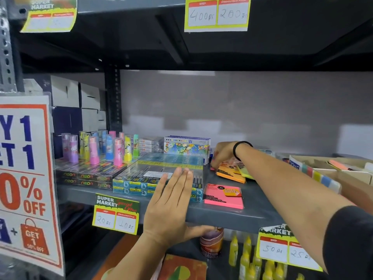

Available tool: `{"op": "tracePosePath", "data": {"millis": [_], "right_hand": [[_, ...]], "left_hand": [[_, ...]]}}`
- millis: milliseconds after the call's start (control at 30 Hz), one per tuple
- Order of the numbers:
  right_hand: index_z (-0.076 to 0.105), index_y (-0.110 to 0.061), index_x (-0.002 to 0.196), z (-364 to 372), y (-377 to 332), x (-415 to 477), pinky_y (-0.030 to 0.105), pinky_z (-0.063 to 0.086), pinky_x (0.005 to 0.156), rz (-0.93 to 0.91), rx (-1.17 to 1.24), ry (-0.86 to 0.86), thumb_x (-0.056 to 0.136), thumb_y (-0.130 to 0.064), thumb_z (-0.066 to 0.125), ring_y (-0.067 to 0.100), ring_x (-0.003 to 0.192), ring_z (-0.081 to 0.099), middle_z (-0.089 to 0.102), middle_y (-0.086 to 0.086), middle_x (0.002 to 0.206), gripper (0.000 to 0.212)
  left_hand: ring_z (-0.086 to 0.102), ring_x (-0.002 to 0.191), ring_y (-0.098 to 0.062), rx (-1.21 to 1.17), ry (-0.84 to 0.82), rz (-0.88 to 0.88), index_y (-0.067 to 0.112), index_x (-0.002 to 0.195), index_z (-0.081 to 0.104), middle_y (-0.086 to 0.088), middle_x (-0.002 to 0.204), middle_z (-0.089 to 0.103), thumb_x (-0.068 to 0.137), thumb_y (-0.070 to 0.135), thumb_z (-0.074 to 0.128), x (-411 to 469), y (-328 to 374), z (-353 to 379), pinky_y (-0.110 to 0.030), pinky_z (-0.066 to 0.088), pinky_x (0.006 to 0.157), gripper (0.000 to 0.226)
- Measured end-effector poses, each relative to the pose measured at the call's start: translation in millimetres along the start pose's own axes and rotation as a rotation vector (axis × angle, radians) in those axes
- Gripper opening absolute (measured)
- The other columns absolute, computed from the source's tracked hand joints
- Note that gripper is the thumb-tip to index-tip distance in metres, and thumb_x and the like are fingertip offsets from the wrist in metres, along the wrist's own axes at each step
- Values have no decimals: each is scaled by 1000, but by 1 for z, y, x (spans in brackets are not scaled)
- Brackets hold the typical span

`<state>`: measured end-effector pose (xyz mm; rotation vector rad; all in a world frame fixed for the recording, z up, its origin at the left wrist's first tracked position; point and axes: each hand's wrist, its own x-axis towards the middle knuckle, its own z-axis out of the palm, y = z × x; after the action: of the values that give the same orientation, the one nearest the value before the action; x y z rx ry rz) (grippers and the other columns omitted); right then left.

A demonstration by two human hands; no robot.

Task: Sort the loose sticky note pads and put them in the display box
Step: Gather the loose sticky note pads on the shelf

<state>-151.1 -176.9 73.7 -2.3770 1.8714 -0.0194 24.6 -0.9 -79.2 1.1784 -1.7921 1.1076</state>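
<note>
A pink sticky note pad (223,196) lies near the front edge of the grey shelf (218,216). Behind it lie an orange pad (230,173) and a yellow-green pad (245,171), partly under my right arm. My right hand (223,153) reaches to the back of the shelf, fingers curled down onto the orange pad and a small pink item; the grip itself is hidden. My left hand (171,201) rests flat over the shelf edge, fingers together on a pack of pens (153,174), thumb under the shelf. The cardboard display box (327,174) stands at the right, holding a few pads.
Neon boxes (84,177) with colourful tubes (96,147) on top fill the shelf's left. An oil pastels box (186,147) stands behind the pens. Price tags hang from the shelf edges. Yellow bottles (248,257) and a can (212,242) sit on the shelf below.
</note>
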Motion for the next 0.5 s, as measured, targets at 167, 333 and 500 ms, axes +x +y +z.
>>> {"op": "tracePosePath", "data": {"millis": [167, 333, 500], "right_hand": [[68, -14, 104, -7, 6, -6, 38, 53, 90, -93, 180, 206, 63, -38, 79, 22, 102, 61, 68, 3, 106, 48], [57, -12, 124, -22, 4, -23, 31, 45, 94, -221, 397, 397, 68, -33, 81, 20, 110, 56, 60, 1, 119, 63], [57, -12, 122, -42, -4, -61, 29, 44, 94, -370, 519, 434, 73, -24, 79, 20, 112, 57, 61, 1, 117, 55]], "left_hand": [[31, 143, -27, -1, -10, -1, -4, 142, 40, -15, 149, 42, 74, 87, 47, 0, 0, 0, -44, 16, 122, 114], [30, 144, -27, -3, -15, 2, -3, 145, 36, -15, 150, 40, 77, 87, 42, 0, 0, -2, -43, 14, 122, 114], [29, 144, -27, -10, -70, -11, -2, 146, 32, -16, 151, 39, 77, 87, 41, 0, 0, -4, -42, 11, 123, 113]]}}
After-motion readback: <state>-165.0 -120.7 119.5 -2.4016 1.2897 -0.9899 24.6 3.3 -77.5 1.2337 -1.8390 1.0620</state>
